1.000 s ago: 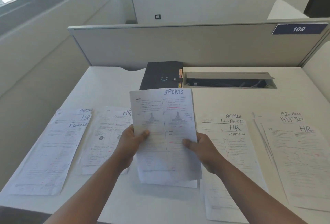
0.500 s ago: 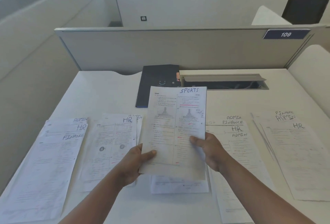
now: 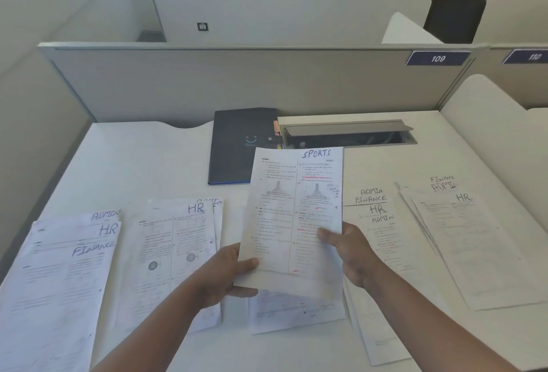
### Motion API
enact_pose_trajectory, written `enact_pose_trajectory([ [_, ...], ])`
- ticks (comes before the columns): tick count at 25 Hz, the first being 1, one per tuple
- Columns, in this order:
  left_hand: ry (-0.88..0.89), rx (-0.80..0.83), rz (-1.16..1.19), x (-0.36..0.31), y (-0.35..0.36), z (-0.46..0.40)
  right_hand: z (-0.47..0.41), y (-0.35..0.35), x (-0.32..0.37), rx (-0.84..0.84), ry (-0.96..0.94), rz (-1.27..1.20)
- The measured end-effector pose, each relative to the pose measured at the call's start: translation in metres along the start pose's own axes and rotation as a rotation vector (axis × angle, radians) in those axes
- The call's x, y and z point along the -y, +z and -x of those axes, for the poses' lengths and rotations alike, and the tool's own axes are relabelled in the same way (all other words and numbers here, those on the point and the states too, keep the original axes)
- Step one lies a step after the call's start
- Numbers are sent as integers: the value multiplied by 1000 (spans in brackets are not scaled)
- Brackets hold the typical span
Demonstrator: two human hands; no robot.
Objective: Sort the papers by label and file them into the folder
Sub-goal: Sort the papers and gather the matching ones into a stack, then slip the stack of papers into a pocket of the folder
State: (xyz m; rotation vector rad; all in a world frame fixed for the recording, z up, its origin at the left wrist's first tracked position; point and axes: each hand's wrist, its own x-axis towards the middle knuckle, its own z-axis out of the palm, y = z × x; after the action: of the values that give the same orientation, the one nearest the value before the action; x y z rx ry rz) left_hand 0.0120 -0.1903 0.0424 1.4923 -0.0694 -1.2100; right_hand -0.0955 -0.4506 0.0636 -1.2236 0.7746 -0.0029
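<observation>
a person is holding up a sheet headed "sports" [image 3: 296,217] over a white desk [image 3: 142,164], both hands clamped on its lower half: the left hand [image 3: 228,276] is pinching the bottom left corner with the thumb on the printed face, the right hand [image 3: 347,253] is gripping the right edge with the thumb pressed on the text. the sheet is hanging clear of the desk, tilted up toward the camera, its top edge overlapping the near right corner of a dark folder [image 3: 241,146] that is lying shut at the back of the desk beside an open cable tray [image 3: 347,134]. below the raised sheet another printed page [image 3: 296,312] is lying flat. 4 loose stacks are fanning across the near desk: a far left stack [image 3: 59,268] showing admin, hr and finance headings, a second stack [image 3: 175,253] topped hr, a third stack [image 3: 382,238] showing admin, finance and hr, and a far right stack [image 3: 480,238] topped hr. the labels are mixed within stacks, so the sorting is looking far from finished and nothing is filed. the step in hand appears to be reading the label and choosing a spot; no sports pile is visible, so the next move is likely calling for laying this sheet on a bare patch of desk to start one, keeping it flat and apart from its neighbours
</observation>
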Motion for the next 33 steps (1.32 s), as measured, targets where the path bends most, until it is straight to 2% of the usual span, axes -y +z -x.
enact_pose_trajectory([
  [3, -13, 9, -31, -3, 2, -13, -6, -9, -1, -12, 5, -9],
  [9, 14, -111, -87, -25, 14, -48, -45, -26, 10, 25, 0, 6],
  [13, 25, -159, -137, -58, 17, -74, -94, -33, 30, 54, -18, 60],
  [17, 110, -151, -242, -101, 9, -103, -147, -38, 56, 81, -55, 86],
  [20, 204, -169, -152, -135, -2, -126, -180, -46, 66, 195, -16, 81],
  [25, 392, -316, -27, -182, -25, -183, -220, -44, 71, 360, 60, 195],
  [30, 489, -503, 175, -220, -46, -232, -249, -41, 79, 324, 51, 223],
  [33, 428, -469, 187, -219, -44, -245, -264, -39, 84, 233, 13, 139],
])
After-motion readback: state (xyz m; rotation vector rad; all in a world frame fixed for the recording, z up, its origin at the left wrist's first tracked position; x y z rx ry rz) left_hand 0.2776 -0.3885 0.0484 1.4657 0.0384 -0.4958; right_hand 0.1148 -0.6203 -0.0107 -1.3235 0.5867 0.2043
